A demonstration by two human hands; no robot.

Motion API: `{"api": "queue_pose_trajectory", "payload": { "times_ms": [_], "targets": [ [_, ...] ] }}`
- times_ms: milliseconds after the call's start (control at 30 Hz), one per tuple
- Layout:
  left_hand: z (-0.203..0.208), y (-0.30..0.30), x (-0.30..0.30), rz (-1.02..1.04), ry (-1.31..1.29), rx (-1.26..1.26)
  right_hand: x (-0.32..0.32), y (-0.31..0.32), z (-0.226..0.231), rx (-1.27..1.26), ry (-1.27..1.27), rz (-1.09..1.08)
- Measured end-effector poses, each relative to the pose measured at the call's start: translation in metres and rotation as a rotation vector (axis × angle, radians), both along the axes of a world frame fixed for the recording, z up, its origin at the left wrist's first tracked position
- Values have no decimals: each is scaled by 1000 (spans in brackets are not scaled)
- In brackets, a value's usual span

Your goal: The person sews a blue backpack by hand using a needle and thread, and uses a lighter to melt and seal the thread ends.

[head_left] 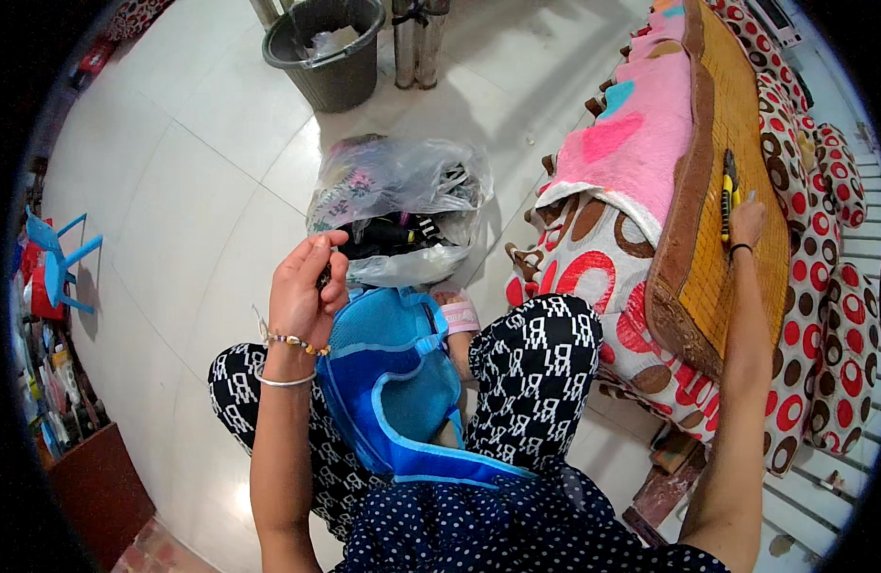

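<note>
My left hand is raised over the blue bag or carrier on my lap. Its thumb and forefinger are pinched together, and a small dark thing shows among the curled fingers, too small to name. Far to the right, my right hand reaches out over a woven brown mat. Its fingers close at the handle end of yellow and black pliers, which lie on the mat; the hand partly hides the grip. The blue bag has mesh panels and light blue edging.
A clear plastic bag with dark items inside lies on the floor ahead. Beyond it stands a dark bucket. A pink cloth covers part of the circle-patterned seat. At far left is a small blue chair.
</note>
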State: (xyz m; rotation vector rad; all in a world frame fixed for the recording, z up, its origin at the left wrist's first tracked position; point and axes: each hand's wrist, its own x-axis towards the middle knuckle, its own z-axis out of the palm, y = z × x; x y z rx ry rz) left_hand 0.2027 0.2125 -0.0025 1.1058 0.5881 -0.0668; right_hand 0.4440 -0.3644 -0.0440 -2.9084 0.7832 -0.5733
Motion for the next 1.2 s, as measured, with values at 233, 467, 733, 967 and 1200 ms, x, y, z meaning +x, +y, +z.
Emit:
{"api": "queue_pose_trajectory", "payload": {
  "times_ms": [233,467,733,967,1200],
  "targets": [
    [11,1,24,-452,21,456,-80,13,12,-8,-143,223],
    [-99,24,84,-1176,-103,1365,-176,64,7,184,-162,410],
    [-205,52,80,-1995,68,1087,-206,47,-11,185,15,305],
    [-216,76,85,-1446,-239,928,-313,-109,-30,183,-48,270],
    [-174,55,105,-1111,521,529,-266,-27,-34,165,133,221]
  ]
}}
